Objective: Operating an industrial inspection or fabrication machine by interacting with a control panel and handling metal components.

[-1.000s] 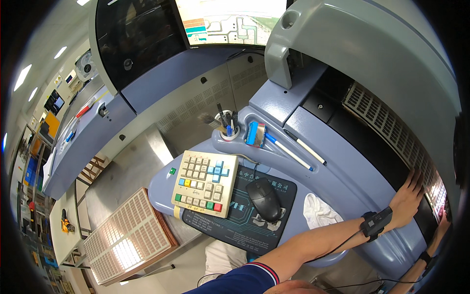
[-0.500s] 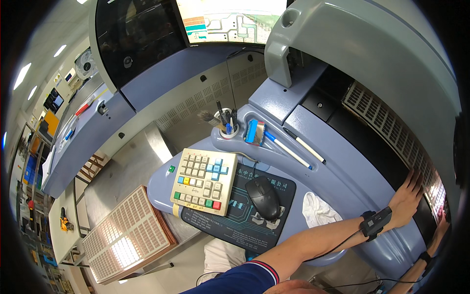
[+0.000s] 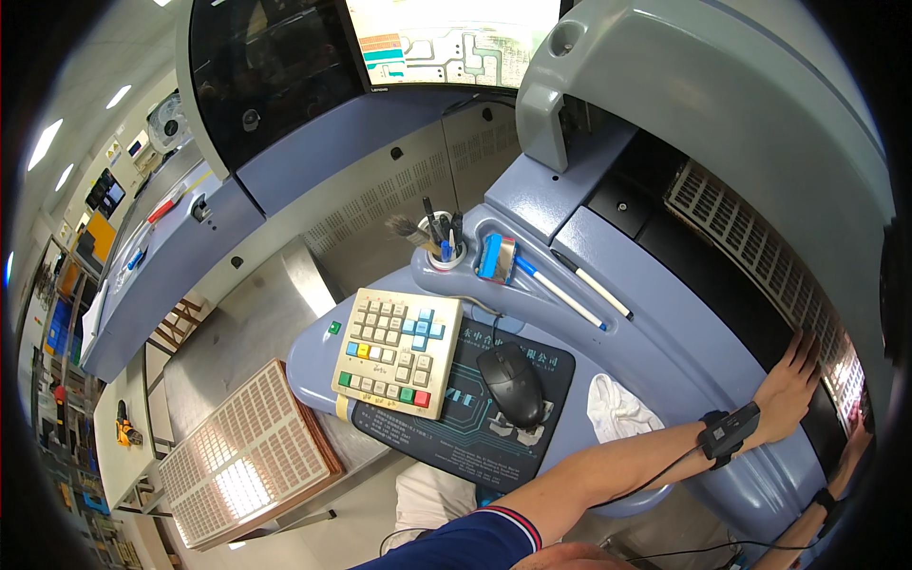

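Note:
A perforated circuit-board panel (image 3: 736, 228), with rows of small copper-toned rectangles, lies in the machine's black bed under the grey hood. My left hand (image 3: 788, 388) rests palm down at the panel's near edge. Its fingers are stretched out and slightly apart, with the tips on the panel. Farther right, my right hand (image 3: 857, 443) touches the panel's near end; its fingers look extended and partly fade into the dark rim of the picture. Neither hand shows anything gripped. A black device is strapped to my left wrist, and a dark band circles my right one.
On the blue ledge are a beige keypad (image 3: 391, 351), a black mouse (image 3: 510, 383) on a dark mat (image 3: 456, 451), a white cloth (image 3: 619, 408), pens (image 3: 562, 294) and a brush cup (image 3: 443, 249). The grey hood (image 3: 722, 85) overhangs the bed. More panels (image 3: 242, 456) are stacked at left.

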Available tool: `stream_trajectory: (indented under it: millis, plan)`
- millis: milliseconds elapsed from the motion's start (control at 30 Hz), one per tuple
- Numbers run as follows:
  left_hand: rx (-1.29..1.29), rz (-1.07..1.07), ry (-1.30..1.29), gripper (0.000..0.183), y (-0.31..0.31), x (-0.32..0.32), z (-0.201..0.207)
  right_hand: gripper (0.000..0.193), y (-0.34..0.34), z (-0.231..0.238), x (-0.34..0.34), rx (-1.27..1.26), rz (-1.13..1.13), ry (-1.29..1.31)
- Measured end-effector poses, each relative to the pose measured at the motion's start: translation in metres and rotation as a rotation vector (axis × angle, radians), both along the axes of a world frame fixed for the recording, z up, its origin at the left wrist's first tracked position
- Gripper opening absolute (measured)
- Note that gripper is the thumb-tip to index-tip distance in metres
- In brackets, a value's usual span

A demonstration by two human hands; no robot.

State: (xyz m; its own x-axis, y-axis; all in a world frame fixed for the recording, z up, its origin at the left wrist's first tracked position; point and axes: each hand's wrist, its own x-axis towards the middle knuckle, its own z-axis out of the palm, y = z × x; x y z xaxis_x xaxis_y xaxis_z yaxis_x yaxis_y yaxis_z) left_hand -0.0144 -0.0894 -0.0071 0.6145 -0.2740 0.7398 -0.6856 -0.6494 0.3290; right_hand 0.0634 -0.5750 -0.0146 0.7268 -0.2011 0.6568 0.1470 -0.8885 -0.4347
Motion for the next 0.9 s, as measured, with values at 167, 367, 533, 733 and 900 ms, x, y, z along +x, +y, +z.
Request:
stream_trajectory:
  millis: [167,367,533,733,900]
  plan:
    - [-0.041,-0.012,-0.018,0.067,-0.0009,0.0006,-0.0016,0.022,0.0005,-0.0014,-0.0008,0.0,-0.002,0.001]
    - [-0.041,-0.017,-0.007,0.067,-0.0013,0.001,-0.0014,0.022,0.0011,-0.0029,-0.0022,-0.001,-0.002,0.001]
    - [-0.008,0.0,0.0,0.068,-0.0004,-0.0007,-0.0001,0.022,-0.0005,-0.0037,-0.0042,-0.004,-0.002,0.007]
    - [0.001,0.02,-0.009,0.067,-0.0028,0.0025,-0.003,0.022,0.0021,-0.0049,0.0012,-0.008,0.001,0.003]
    - [0.001,0.028,-0.013,0.066,-0.0039,0.0043,-0.0015,0.022,0.0002,-0.0046,0.0047,-0.009,0.001,0.002]
